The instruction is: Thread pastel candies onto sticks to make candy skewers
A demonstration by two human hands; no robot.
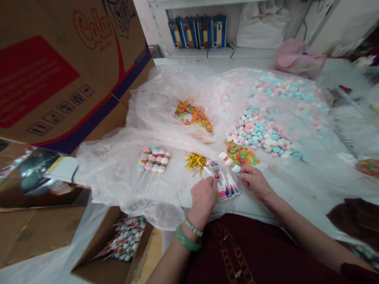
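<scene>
My right hand pinches the lower end of a marshmallow skewer, whose white, pink and blue pieces point up and to the left. My left hand is closed at the left edge of some clear printed candy bags, its fingertips seemingly on a bag. Just above it lies a bunch of gold twist ties. To the left, several finished marshmallow skewers lie side by side, sticks toward me. Beyond my right hand are ring-shaped gummies and a heap of loose marshmallows.
Crumpled clear plastic sheeting covers much of the white table. More gummy rings lie within it. A large cardboard box stands at left; a lower box holds many skewers. Blue binders and a pink bag are at the back.
</scene>
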